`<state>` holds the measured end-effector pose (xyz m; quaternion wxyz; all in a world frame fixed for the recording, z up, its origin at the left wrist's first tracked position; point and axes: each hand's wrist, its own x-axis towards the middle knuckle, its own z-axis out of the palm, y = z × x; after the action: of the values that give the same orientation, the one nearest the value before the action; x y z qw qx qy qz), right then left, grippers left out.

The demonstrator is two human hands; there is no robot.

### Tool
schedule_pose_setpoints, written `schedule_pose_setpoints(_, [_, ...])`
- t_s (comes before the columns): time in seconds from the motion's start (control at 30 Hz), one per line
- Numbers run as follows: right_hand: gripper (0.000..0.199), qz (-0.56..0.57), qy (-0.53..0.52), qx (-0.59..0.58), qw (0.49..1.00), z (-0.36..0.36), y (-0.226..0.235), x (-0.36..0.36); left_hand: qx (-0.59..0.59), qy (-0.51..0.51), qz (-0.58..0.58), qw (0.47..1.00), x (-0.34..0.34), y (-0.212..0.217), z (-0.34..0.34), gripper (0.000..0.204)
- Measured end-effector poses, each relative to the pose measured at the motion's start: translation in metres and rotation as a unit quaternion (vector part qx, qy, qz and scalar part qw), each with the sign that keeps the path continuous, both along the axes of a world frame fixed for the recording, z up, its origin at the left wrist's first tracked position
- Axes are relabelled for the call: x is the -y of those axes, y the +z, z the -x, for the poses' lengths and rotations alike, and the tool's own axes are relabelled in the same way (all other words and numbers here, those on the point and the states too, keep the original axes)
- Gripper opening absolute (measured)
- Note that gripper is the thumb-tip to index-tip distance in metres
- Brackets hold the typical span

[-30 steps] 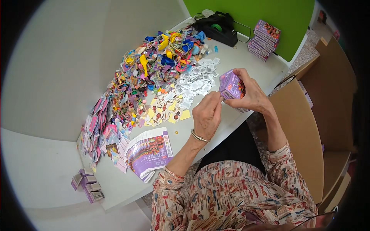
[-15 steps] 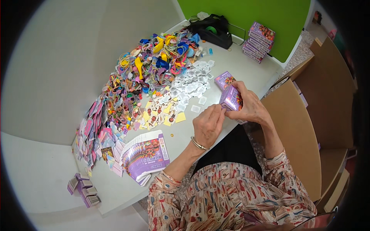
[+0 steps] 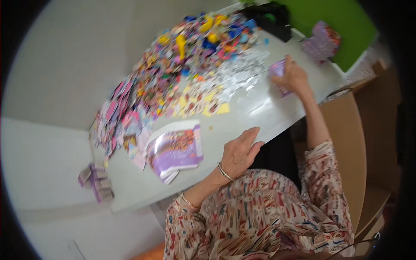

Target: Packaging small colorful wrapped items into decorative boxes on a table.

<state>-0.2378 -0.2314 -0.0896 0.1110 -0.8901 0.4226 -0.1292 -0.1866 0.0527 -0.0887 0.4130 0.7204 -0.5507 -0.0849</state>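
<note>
My right hand [image 3: 294, 77] is closed around a small purple printed box [image 3: 277, 68] at the right side of the table. More purple shows just below the fingers, but blur hides whether that is a second box. My left hand [image 3: 239, 152], with a bangle at its wrist, hovers by the table's near edge with fingers stretched out and nothing in them. To its left lies a fanned stack of flat purple cartons [image 3: 175, 145].
A long heap of colourful small trinkets [image 3: 186, 56] runs along the wall, with white packets [image 3: 242, 71] and yellow cards [image 3: 223, 108] beside it. Finished-looking purple boxes [image 3: 320, 43] are stacked at the far right, near a black tape dispenser [image 3: 271, 19]. A cardboard box [image 3: 342, 147] stands right.
My hands have parted. The right one has moved away and to the right with the purple box, while the left let go of it and opened. The whole view has shifted.
</note>
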Motion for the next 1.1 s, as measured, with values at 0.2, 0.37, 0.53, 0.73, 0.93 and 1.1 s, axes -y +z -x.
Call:
schedule_pose_setpoints(0.2, [0.101, 0.076, 0.006, 0.017, 0.997, 0.010, 0.006, 0.004, 0.059, 0.094, -0.047, 0.993, -0.067, 0.016, -0.057, 0.047])
schedule_pose_setpoints(0.37, [0.096, 0.253, 0.079, 0.177, 0.948, 0.007, 0.033, -0.054, 0.249, 0.154, -0.185, 0.938, -0.103, 0.022, -0.114, 0.068])
schedule_pose_setpoints(0.53, [0.081, -0.011, 0.297, 0.181, 0.937, 0.002, 0.004, -0.145, 0.271, 0.051, -0.334, 0.901, -0.095, 0.000, -0.150, 0.083])
schedule_pose_setpoints(0.73, [0.076, -0.101, 0.334, 0.170, 0.922, -0.002, -0.024, -0.209, 0.169, 0.030, -0.228, 0.959, -0.086, -0.004, -0.161, 0.043])
schedule_pose_setpoints(0.93, [0.100, -0.192, 0.292, 0.185, 0.918, -0.019, -0.016, -0.223, -0.026, 0.067, -0.070, 0.995, -0.033, 0.014, -0.146, 0.023])
schedule_pose_setpoints(1.1, [0.111, -0.113, 0.204, 0.263, 0.936, -0.025, -0.022, -0.210, -0.025, 0.081, -0.020, 0.996, 0.007, 0.019, -0.111, 0.022])
